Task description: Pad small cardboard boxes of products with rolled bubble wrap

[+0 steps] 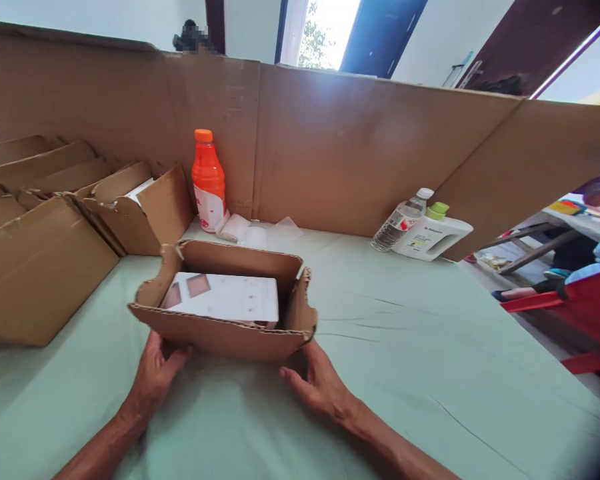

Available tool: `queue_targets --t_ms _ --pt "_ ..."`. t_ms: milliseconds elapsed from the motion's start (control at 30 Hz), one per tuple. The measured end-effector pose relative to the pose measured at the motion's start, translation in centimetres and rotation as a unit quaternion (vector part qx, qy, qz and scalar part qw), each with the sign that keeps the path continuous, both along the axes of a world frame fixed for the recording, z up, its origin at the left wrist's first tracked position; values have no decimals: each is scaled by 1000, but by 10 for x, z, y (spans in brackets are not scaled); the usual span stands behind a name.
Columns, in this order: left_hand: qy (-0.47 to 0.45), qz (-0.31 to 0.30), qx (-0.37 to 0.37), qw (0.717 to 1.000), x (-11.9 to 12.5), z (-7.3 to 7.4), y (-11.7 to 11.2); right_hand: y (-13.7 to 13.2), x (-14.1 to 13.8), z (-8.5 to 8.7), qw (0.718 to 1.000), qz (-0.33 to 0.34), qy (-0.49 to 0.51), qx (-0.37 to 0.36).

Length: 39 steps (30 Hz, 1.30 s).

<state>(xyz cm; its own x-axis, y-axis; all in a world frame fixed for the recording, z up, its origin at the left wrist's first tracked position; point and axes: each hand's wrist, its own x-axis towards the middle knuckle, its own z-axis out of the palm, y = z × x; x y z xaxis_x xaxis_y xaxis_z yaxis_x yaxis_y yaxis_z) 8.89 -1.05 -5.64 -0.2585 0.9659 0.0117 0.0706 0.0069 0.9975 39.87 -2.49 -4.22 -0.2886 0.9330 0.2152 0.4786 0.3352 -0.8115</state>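
Observation:
An open brown cardboard box (220, 333) sits on the pale green table cover (405, 347) in front of me. Inside it lies a flat white item (225, 298) with two brownish squares on top. My left hand (155, 373) grips the box's near left bottom corner, fingers curled under the front wall. At the near right corner, my right hand (317, 383) holds the box with its fingers tucked against the wall.
A stack of folded and open cardboard boxes (40, 267) fills the left. An orange bottle (209, 180), white wrapped pieces (240, 230), a clear water bottle (400, 220) and a white jug (433, 237) stand before a tall cardboard screen (330, 147). Red chair (585, 313) at right.

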Motion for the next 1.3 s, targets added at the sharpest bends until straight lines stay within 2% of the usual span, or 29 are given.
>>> queue_targets --t_ms 100,167,200,333,433,533,633,733,833,900,1067,1133,1200,1300 --pt "13 75 -7 997 -14 -6 1 22 -2 0 997 71 4 10" --pt "19 100 -17 995 -18 -10 0 42 5 6 996 86 -6 10" --pt "20 109 -21 994 -18 -12 -1 54 10 10 997 72 -8 15" --pt "21 125 -17 992 -3 -10 -4 121 16 26 997 -56 -3 56" --pt "35 120 -13 992 10 -1 -4 179 -6 30 990 -67 -73 101" --pt "53 118 -30 991 12 5 -4 231 -42 24 987 -67 -121 79" --pt "52 119 -59 990 8 6 -4 267 -68 15 993 -106 -35 44" --pt "39 110 -72 991 6 4 -4 285 -64 7 986 -157 44 34" --pt "40 116 -67 990 7 1 -4 280 -33 4 970 -209 120 24" --pt "38 112 -53 992 7 -1 -5 260 -5 6 959 -228 167 11" --pt "27 93 -38 995 3 -2 -4 171 62 19 946 -225 231 -34" --pt "23 88 -33 995 1 -2 -2 136 79 25 943 -215 250 -50" --pt "27 90 -21 995 -1 -2 -1 113 89 30 938 -197 278 -68" --pt "43 86 1 995 -3 0 2 108 97 35 935 -219 273 -56"
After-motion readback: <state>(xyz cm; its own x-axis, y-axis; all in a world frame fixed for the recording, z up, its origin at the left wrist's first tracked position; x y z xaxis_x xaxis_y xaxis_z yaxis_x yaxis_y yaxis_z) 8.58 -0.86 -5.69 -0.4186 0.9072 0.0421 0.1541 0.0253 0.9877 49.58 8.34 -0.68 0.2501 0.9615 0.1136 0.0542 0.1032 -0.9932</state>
